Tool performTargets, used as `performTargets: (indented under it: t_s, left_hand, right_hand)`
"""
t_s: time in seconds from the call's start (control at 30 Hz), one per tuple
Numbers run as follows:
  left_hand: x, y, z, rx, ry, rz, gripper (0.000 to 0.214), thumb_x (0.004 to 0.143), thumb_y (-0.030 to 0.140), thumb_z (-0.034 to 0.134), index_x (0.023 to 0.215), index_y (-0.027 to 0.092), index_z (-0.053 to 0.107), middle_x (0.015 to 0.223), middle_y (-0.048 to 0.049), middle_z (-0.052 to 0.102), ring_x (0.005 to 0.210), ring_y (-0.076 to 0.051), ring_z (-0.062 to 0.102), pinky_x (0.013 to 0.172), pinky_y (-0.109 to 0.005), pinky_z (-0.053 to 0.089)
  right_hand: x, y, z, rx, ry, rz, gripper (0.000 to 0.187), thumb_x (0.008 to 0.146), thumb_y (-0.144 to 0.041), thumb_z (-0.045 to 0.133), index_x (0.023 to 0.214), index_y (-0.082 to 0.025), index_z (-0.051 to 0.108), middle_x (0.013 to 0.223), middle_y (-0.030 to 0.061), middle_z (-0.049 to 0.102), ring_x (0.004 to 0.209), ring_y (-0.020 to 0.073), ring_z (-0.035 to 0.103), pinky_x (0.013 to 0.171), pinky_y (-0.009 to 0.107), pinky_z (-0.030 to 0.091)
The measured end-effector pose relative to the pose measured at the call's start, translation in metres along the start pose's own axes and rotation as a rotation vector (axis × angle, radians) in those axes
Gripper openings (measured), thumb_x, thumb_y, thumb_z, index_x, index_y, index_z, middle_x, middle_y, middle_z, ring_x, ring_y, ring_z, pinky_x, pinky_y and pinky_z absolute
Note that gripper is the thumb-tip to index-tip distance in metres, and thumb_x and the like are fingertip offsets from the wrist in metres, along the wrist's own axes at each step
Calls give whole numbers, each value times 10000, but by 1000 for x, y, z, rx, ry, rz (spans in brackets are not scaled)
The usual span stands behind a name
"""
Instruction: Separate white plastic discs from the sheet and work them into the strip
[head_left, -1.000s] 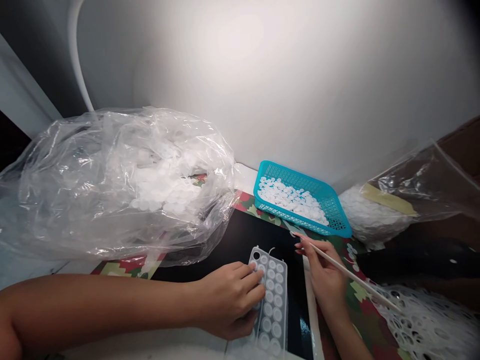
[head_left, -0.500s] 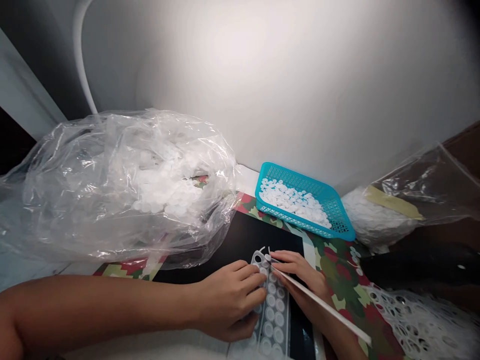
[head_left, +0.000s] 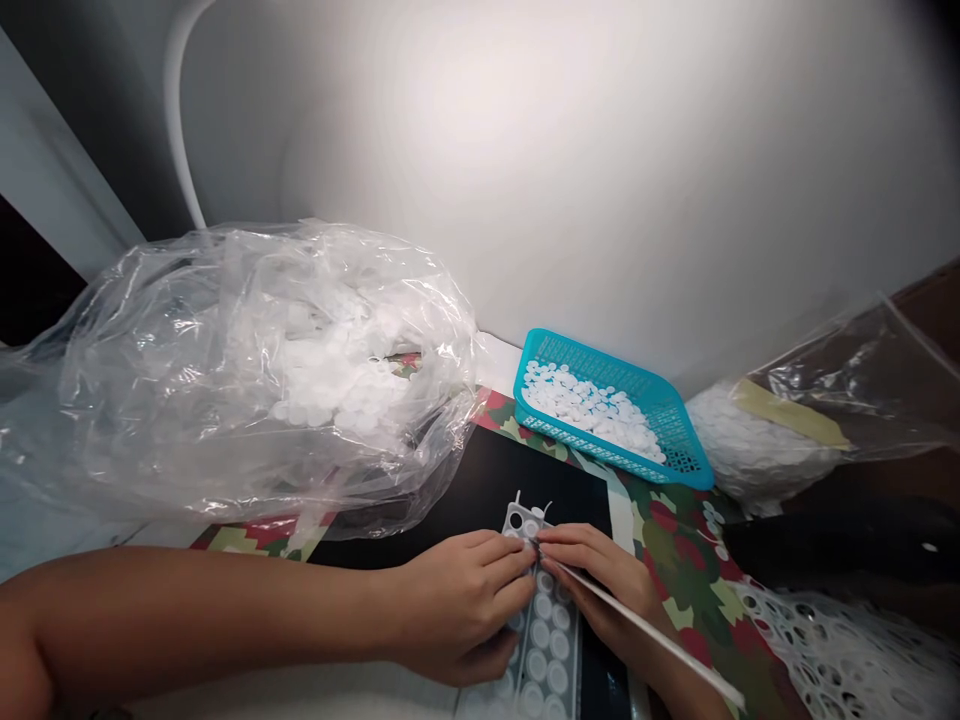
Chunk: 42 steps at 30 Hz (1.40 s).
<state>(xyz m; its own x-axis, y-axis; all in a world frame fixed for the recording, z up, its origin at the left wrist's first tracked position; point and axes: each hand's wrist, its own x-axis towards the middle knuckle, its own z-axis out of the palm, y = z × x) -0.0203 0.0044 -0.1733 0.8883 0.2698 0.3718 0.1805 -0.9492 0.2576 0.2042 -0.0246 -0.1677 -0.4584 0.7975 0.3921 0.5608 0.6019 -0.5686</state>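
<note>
My left hand [head_left: 469, 605] lies over the left side of a narrow grey, clear-looking tray [head_left: 576, 665] with rows of round white caps [head_left: 535, 664]. Its fingers are curled together near the tray's far end; what is under the fingertips is hidden. My right hand [head_left: 600, 575] is closed at the tray's right edge, its fingertips meeting those of my left. A long, thin white stick [head_left: 660, 632] runs from its fingertips back over the wrist. One dark, open hole [head_left: 516, 521] shows at the tray's far left corner, with two thin white tips sticking up beside it.
Behind, a turquoise basket [head_left: 690, 440] holds many small white discs [head_left: 592, 405]. A big clear plastic bag [head_left: 187, 380] with white pieces fills the left. At right are another bag [head_left: 765, 450] of white pieces and a heap of perforated white sheets [head_left: 847, 640]. A black mat [head_left: 495, 470] lies beneath the tray.
My right fingertips have come down and left against my left fingertips, and the white stick has shifted slightly. The whole view has moved a little.
</note>
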Motion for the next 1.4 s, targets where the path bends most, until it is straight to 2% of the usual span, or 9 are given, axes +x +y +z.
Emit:
performTargets:
  t_s: [0.2,0.37,0.53,0.63,0.8,0.9,1.07,1.23,1.4]
  left_hand:
    - [2,0,-1,28,-35,-8,287,832,277,480,1067,117,519,1121,-165,615,1079,-253,567,927,-348,459]
    - [1,0,1,25,-25,-8,278,826,272,477,1046,110,528,1105,-164,615,1060,-254,570,919,-346,455]
    - [2,0,1,12,-40,-6,240,819,263,470,985,108,548,1013,-139,626,994,-242,584,898,-333,462]
    - [2,1,1,11,-47,-14,248,815,261,472,1002,113,538,1059,-151,617,994,-241,581,878,-333,471]
    - [0,1,2,13,-49,-12,261,826,272,465,1025,113,520,1150,-164,596,1006,-241,581,886,-341,470]
    - [0,1,1,13,-53,-9,254,827,274,465,1021,119,518,1133,-165,600,986,-243,589,860,-339,480]
    - [2,0,1,12,-51,-19,228,823,265,468,991,124,531,1067,-159,612,964,-240,589,826,-330,485]
    - [3,0,1,6,-55,-9,217,817,248,465,969,114,540,1032,-144,612,979,-239,582,853,-328,476]
    - [2,-1,2,-5,-52,-14,231,818,244,464,993,111,535,1061,-151,610,989,-248,578,847,-337,481]
  right_hand:
    - [0,2,0,-87,-29,-85,243,884,-94,523,1068,-196,644,1103,104,688,1020,210,654,863,326,569]
    - [0,5,-1,-110,-62,-96,235,886,-82,507,1051,-192,634,1142,109,681,1054,208,639,876,340,566]
    - [-3,13,5,-250,-44,-213,287,912,-128,477,1152,-213,610,1162,95,687,1053,214,648,860,353,571]
    - [-7,17,7,-280,12,-135,327,915,-123,444,1192,-216,591,1205,96,663,1063,213,644,864,352,568]
    - [-8,16,2,-278,249,139,240,922,-163,472,1107,-219,614,1146,84,686,1017,220,675,868,347,572]
    - [-7,11,0,-228,197,168,247,912,-188,513,1133,-230,617,1103,56,705,990,205,689,862,305,579]
    - [-8,6,5,-162,56,92,271,896,-189,552,1157,-233,611,1125,41,700,1046,197,665,935,315,546]
    - [-7,5,5,-105,34,15,213,851,-148,608,1053,-209,636,1074,51,723,1046,206,667,946,328,543]
    - [-6,6,3,-90,1,-46,229,830,-88,592,1032,-188,633,1069,72,723,1062,218,660,970,357,528]
